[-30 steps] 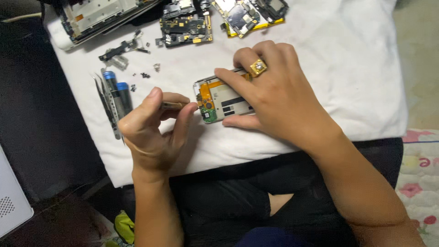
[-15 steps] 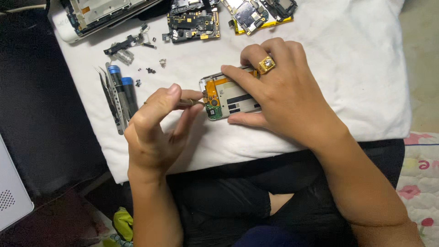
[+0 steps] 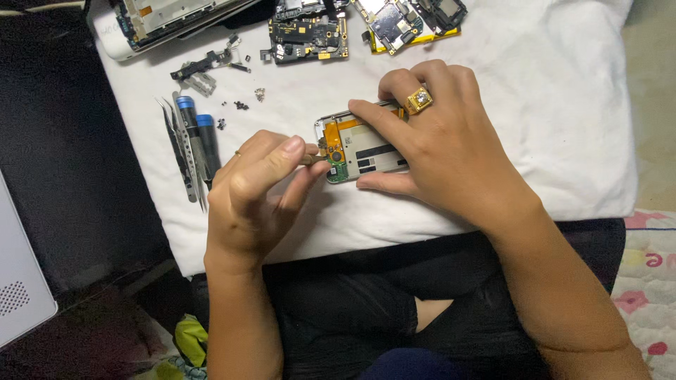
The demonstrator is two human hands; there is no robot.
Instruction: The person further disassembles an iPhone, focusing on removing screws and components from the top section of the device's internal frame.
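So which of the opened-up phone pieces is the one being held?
The opened phone frame with orange and green parts, mid-cloth. The right hand grips it and the left hand pokes it with a thin tool. The dark circuit board lies untouched farther up.

White cloth (image 3: 549, 105) under everything, plain, no pattern. The opened phone (image 3: 355, 144) has a silvery frame, orange flex inside, a small green board at the corner and a pale grey plate with black slots. Gold ring (image 3: 420, 100) with a light stone on the right hand (image 3: 436, 151). Two screwdrivers (image 3: 201, 141) have blue caps on dark handles, next to silver tweezers (image 3: 179, 151). Circuit boards (image 3: 306, 32) up top are black with gold bits, one (image 3: 405, 17) edged yellow. The quilt (image 3: 644, 260) at right is cream with pink flowers.
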